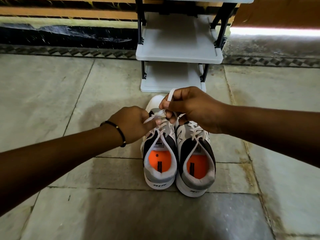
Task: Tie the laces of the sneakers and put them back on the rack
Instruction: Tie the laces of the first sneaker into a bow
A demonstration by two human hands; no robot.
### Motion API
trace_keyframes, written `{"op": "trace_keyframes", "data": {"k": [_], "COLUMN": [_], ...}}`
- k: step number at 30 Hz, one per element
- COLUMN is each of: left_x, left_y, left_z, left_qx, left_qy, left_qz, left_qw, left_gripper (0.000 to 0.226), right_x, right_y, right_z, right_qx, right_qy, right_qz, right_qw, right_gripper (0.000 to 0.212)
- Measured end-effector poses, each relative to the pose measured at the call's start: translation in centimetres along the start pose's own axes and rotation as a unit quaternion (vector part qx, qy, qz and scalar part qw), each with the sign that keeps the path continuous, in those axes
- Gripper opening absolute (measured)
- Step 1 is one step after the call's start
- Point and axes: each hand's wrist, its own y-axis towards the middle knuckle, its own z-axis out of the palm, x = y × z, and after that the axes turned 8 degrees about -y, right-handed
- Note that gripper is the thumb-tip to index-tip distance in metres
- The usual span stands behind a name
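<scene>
Working the left sneaker (160, 153) lace (170, 96) on the floor (52, 87): right hand (194, 108) pinching a loop, left hand (133, 123) gripping the other end. Right sneaker (195, 158) looking tied already. Both waiting before the empty rack (178, 54).

Floor (52, 87) is laid w/ large grey stone slabs, stained & divided by dark joints. A patterned zigzag border strip (69, 52) is seen along the far edge. Behind it, a black scuffed skirting band (60, 35) is set at wall base, w/ orange-brown wall (60, 12) above. Bright light patch (275, 30) is seen far right.
</scene>
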Motion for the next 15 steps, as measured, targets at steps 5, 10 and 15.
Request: {"op": "trace_keyframes", "data": {"k": [5, 10, 15], "left_x": [-1.6, -2.6, -0.2], "left_y": [-0.3, -0.3, 1.1], "left_z": [-0.8, -0.5, 0.0], "left_qx": [0.019, 0.036, -0.075], "left_qy": [-0.251, -0.560, -0.540], "left_qz": [-0.056, -0.115, -0.127], "left_qw": [0.966, 0.820, 0.829], "left_gripper": [0.026, 0.018, 0.029], "right_x": [-0.2, -0.5, -0.7], "right_y": [0.1, 0.9, 1.1], "right_z": [-0.1, -0.1, -1.2], "right_qx": [0.002, -0.130, -0.198], "right_qy": [0.015, -0.079, -0.298], "right_qz": [-0.004, -0.015, -0.045], "right_qw": [1.000, 0.988, 0.933], "right_gripper": [0.012, 0.014, 0.025]}}
